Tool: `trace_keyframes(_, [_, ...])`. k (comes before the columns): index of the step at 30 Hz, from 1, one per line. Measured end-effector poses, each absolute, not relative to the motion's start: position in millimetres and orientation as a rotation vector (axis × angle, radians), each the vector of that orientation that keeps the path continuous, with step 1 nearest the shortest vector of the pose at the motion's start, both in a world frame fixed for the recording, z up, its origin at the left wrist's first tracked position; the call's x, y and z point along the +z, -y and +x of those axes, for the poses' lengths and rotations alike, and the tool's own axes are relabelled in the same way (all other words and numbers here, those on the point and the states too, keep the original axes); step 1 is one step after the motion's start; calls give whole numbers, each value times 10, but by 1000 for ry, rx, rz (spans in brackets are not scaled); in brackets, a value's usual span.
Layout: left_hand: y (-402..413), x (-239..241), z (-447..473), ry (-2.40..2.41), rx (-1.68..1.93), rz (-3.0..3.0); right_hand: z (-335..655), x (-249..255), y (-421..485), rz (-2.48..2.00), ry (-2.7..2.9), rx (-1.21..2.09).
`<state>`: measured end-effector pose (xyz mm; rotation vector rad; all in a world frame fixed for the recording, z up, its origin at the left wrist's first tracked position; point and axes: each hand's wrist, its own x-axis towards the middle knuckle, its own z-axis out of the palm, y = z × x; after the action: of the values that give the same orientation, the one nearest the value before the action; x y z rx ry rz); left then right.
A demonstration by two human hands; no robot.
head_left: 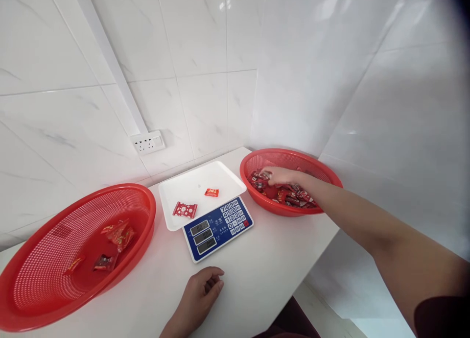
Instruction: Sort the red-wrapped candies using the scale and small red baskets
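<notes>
two red baskets, one scale, wrapped sweets

two round baskets of red perforated plastic are set on a smooth white tabletop (264,274). the right basket (257,161) is filled with a heap of glossy red wrapped sweets (293,197), and the right hand (281,176) is reached into it, palm down, the fingers curled over the heap; whether a sweet is caught in the grip cannot be told. the left basket (40,274) is wider and shallow, and only a few crinkled red wrappers (119,234) are scattered in it.

between the baskets a digital scale (218,227) is placed, with a blue keypad face and three small displays. a flat white rectangular tray (220,174) with rounded corners is carried on top of it. on the tray two sweets are laid apart: a larger red-and-white packet (184,209) near the front left and a small orange-red one (211,192) near the middle.

the left hand (200,296) is rested on the tabletop just in front of the scale, fingers loosely curled, nothing held in it.

the corner is walled with glossy white marble-veined tiles. a white socket strip (148,142) is fixed to the left wall.
</notes>
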<state>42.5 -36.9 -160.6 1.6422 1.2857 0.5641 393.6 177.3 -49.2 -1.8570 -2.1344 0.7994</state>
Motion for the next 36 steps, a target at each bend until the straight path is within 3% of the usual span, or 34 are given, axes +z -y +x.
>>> trace_keyframes(3, [369,-1610,424,-1285,558,1643,4037,-373,-1795,-1841,1987,851])
trace_keyframes(8, [361,-1604,432,-1292,541,1651,4020,-221,-1732,-1686,1541,1202])
trace_keyframes(19, [407,-1569,424,-1283,598,1651,2927,-85,-1724,-1201,1635,1511])
trace_keyframes(36, [433,-1540,416,-1271,588,1667,2141,-99,-1742,-1197,2060,1135])
